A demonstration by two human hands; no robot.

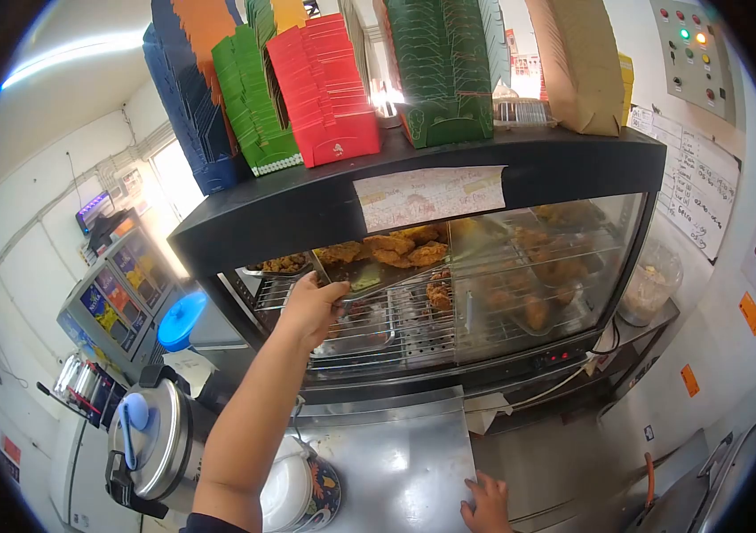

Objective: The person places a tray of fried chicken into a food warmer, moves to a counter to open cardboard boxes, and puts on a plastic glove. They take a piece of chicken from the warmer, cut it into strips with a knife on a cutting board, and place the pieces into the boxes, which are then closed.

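My left hand reaches into the open left side of a heated display cabinet. Its thumb and fingers close on the front left corner of a metal tray on the upper rack. Pieces of fried chicken lie in this tray, and a smaller tray of fried bits is just left of it. Low in the frame, my right hand lies at the edge of the steel counter, fingers apart, holding nothing.
Stacked folded cartons stand on the cabinet. Its right half sits behind a glass pane, with more chicken inside. At lower left are a lidded cooker and a white-lidded bucket. A control panel hangs at upper right.
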